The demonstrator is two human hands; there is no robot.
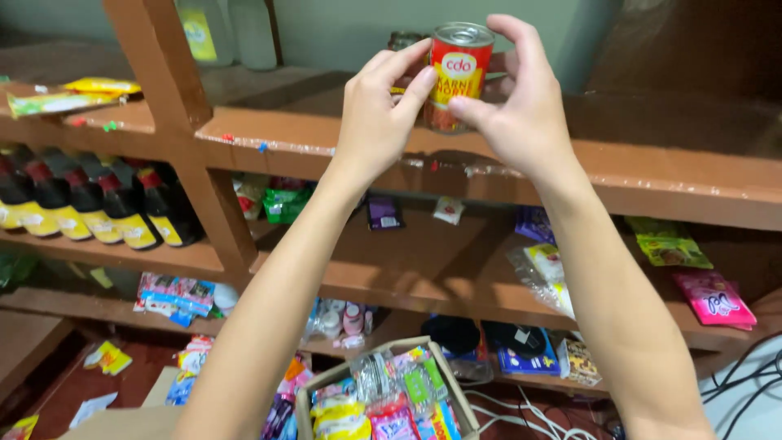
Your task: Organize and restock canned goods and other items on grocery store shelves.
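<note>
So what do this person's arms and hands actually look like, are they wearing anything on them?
Both arms are bare as far as the picture shows: no sleeves reach into view. The left hand and the right hand wear no gloves, and no rings, watch or bracelet can be seen on the fingers or wrists. The fingernails look short and unpainted.

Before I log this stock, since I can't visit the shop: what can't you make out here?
- Head view: lower part of the red metal can, covered by the left hand and right hand.
- Dark jar, mostly behind the can.
- Cardboard box, cut off by the bottom edge.
</note>
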